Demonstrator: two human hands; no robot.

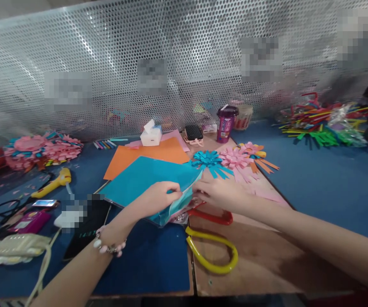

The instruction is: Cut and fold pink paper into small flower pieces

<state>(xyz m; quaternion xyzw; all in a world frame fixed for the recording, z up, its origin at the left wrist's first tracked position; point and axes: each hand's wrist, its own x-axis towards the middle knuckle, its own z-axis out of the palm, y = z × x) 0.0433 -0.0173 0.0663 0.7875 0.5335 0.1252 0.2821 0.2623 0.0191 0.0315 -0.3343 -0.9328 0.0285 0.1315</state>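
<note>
A packet of blue paper (145, 172), which seems to be in a clear plastic sleeve, lies tilted across the tabletop with its near right edge lifted. My left hand (165, 196), above a beaded bracelet, is closed on that edge with thumb and fingers. At the opening on the right, the curled fingers of my right hand (214, 192) pinch the edge of the packet; their tips are partly hidden. Just below my hands lie a red loop-shaped handle (217, 215) and a yellow loop-shaped handle (230, 256). Blue paper flowers (208, 158) sit behind my right hand.
Orange paper (116, 162) and a tissue box (152, 135) lie behind the packet. Pink paper flowers (235, 157), a purple cup (226, 125) and a phone (193, 133) stand further back. To the left are a yellow glue gun (54, 183), a dark tablet (86, 234) and cables.
</note>
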